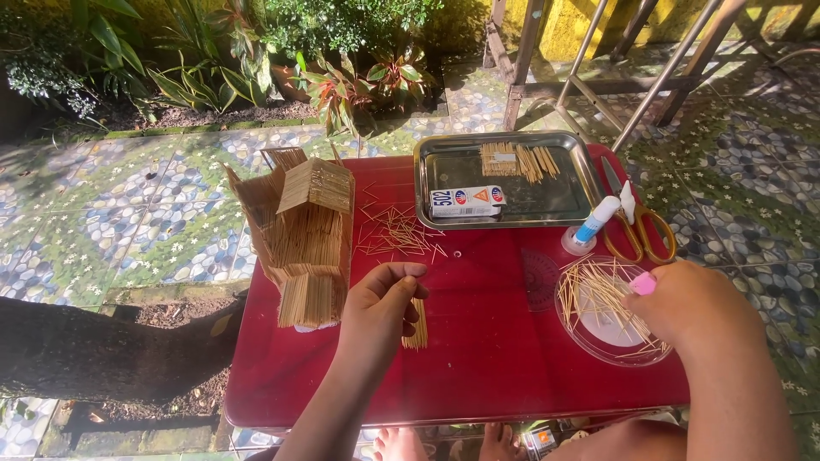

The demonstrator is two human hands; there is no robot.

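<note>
The left hand pinches the top of a small glued panel of toothpicks lying flat on the red table, beside the toothpick house. The right hand is closed around a small pink object, probably a cap or tool, above the clear dish of loose toothpicks. Further out lie a glue bottle, yellow scissors and a steel tray holding a glue box. Risk: too firm a pinch could split the panel's glued joints; a wrist brushing the dish could scatter its toothpicks; the left forearm could knock the house.
</note>
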